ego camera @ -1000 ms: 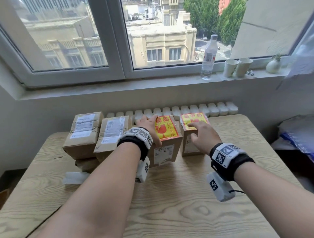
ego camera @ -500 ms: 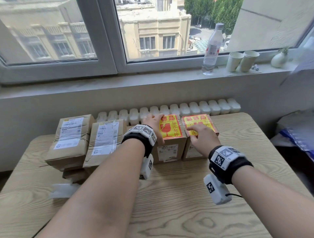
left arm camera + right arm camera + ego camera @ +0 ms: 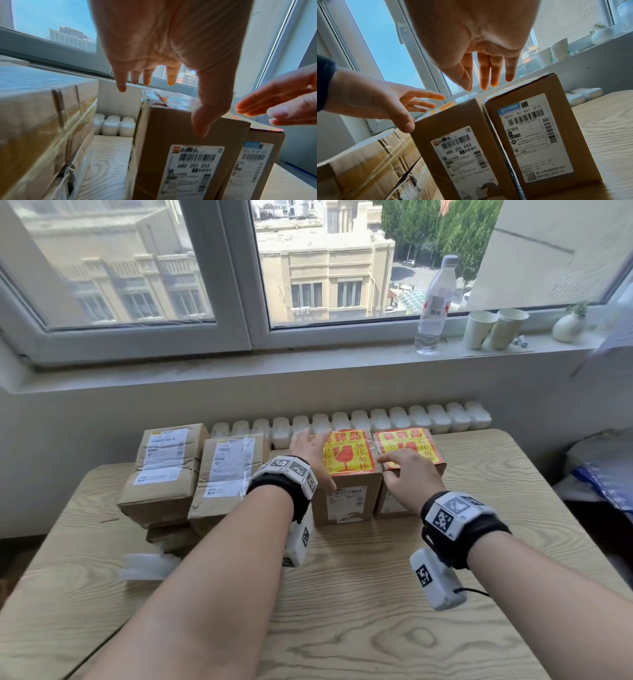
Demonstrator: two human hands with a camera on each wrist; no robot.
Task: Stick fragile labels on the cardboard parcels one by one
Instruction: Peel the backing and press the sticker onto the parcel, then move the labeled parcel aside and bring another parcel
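On the wooden table (image 3: 342, 594), at the far left, a taped cardboard parcel (image 3: 164, 470) with a white shipping label sits on top of a lower box, and a second unlabelled parcel (image 3: 229, 474) leans just beside it; neither carries a fragile sticker. A scrap of white backing paper (image 3: 147, 566) lies on the table in front of them. Next comes the left hand (image 3: 310, 455), fingers straight and spread, holding nothing; it hovers at the left edge of the third parcel (image 3: 346, 498), and whether the thumb touches the cardboard is hard to tell from the wrist views. That parcel bears a yellow-and-red fragile label (image 3: 347, 451) on its top. Touching it on the right stands the fourth parcel (image 3: 394, 501), also topped with a fragile label (image 3: 407, 445). The right hand (image 3: 411, 474) hangs over its near edge, fingers extended and loose, gripping nothing. On the windowsill behind stand a water bottle (image 3: 435, 306) and two paper cups (image 3: 493, 328).
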